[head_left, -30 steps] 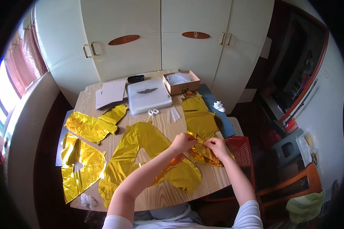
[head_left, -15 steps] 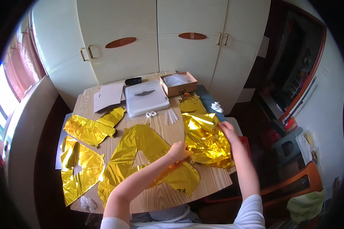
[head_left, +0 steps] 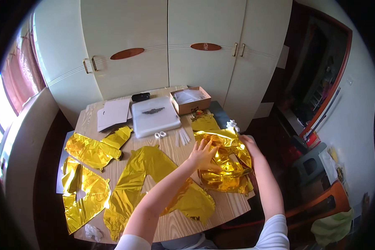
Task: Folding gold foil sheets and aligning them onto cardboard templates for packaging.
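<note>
A crinkled gold foil balloon (head_left: 229,176) lies flat and uninflated at the table's right side. My left hand (head_left: 204,157) rests on its left part, palm down with fingers spread. At the balloon's right edge, my right hand (head_left: 250,146) is closed on the foil; its fingertips are partly hidden. Left of these, a larger A-shaped gold foil balloon (head_left: 148,166) lies flat, partly under my left forearm. Two more flat gold foil balloons, one folded over (head_left: 91,148) and one with a small hole (head_left: 89,199), lie at the left.
Behind them are a translucent plastic case (head_left: 156,125), grey-white boards (head_left: 114,113), a black object (head_left: 141,97) and a cardboard box (head_left: 191,106) of clear plastic. White tape rolls (head_left: 160,135) and thin strips (head_left: 182,137) lie nearby. A wooden chair (head_left: 321,204) stands at right.
My left hand has let go its pinch at the right balloon's left edge and now lies spread on top. The foil has bunched and shifted; the view has tilted slightly.
</note>
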